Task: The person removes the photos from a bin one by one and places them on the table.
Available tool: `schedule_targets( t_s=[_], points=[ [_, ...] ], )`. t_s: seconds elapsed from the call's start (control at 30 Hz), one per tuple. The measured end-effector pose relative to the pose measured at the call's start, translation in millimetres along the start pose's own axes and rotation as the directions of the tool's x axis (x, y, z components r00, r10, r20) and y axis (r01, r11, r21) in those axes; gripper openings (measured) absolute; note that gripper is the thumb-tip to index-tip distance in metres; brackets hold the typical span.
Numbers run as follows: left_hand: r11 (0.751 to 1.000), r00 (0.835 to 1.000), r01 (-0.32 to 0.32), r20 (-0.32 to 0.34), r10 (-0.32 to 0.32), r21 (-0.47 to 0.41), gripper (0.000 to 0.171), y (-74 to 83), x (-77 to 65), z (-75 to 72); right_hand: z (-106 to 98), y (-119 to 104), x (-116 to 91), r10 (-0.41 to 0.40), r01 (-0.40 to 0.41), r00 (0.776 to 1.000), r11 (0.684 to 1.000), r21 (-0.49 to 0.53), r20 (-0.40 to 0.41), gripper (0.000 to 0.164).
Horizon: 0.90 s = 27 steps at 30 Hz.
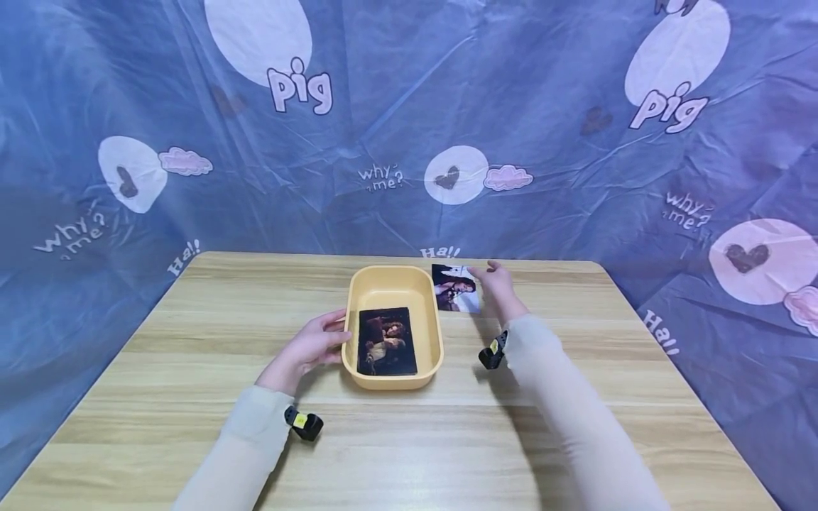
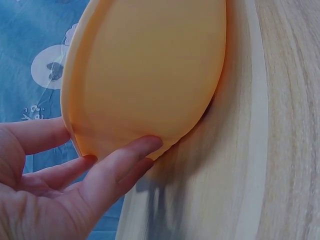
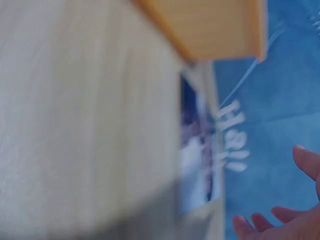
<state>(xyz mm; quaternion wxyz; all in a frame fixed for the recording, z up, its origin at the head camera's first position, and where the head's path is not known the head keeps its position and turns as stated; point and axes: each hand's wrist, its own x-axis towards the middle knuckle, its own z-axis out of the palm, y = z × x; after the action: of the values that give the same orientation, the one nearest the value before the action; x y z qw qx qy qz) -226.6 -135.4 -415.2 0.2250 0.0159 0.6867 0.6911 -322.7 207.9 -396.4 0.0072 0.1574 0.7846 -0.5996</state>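
Observation:
A yellow plastic tray (image 1: 437, 323) stands on the table, with a dark picture card (image 1: 386, 342) showing painted figures lying inside it. My left hand (image 1: 316, 341) holds the tray's left side, a digit at the rim and other fingers against the outer wall (image 2: 165, 65). Behind the tray's right side lies a second photo card (image 1: 456, 289), showing a long-haired figure; it is blurred in the right wrist view. My right hand (image 1: 498, 287) hovers by that card's right edge, fingers spread and apart from it in the right wrist view.
The wooden table (image 1: 211, 369) extends around the tray on all sides. A blue printed cloth (image 1: 383, 128) hangs behind the table's back edge and along both sides. Black wrist cameras (image 1: 305, 424) are strapped to both sleeves.

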Motion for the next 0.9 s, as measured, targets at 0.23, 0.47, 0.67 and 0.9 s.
schedule_targets(
  t_s=[0.23, 0.47, 0.67, 0.9],
  points=[
    [1.0, 1.0, -0.003, -0.009, 0.003, 0.008, 0.064, -0.5, -1.0, -1.8, 8, -26, -20, -0.002, -0.012, 0.997, 0.985, 0.17, 0.079, 0.074],
    [1.0, 1.0, -0.004, -0.008, 0.004, 0.012, 0.064, -1.1, 0.1, -0.8, 19, -34, -49, -0.051, -0.003, 0.982, 0.958, 0.287, 0.182, 0.07],
    [1.0, 1.0, -0.003, -0.01, 0.003, 0.021, 0.064, -1.7, 1.3, -0.9, 41, -34, -74, -0.091, -0.012, 0.97, 0.908, 0.418, 0.227, 0.067],
    [1.0, 1.0, -0.007, -0.005, 0.008, 0.02, 0.063, -1.6, -0.1, -0.6, 71, -26, -100, -0.09, -0.054, 0.931, 0.925, 0.377, 0.354, 0.066]
  ],
)
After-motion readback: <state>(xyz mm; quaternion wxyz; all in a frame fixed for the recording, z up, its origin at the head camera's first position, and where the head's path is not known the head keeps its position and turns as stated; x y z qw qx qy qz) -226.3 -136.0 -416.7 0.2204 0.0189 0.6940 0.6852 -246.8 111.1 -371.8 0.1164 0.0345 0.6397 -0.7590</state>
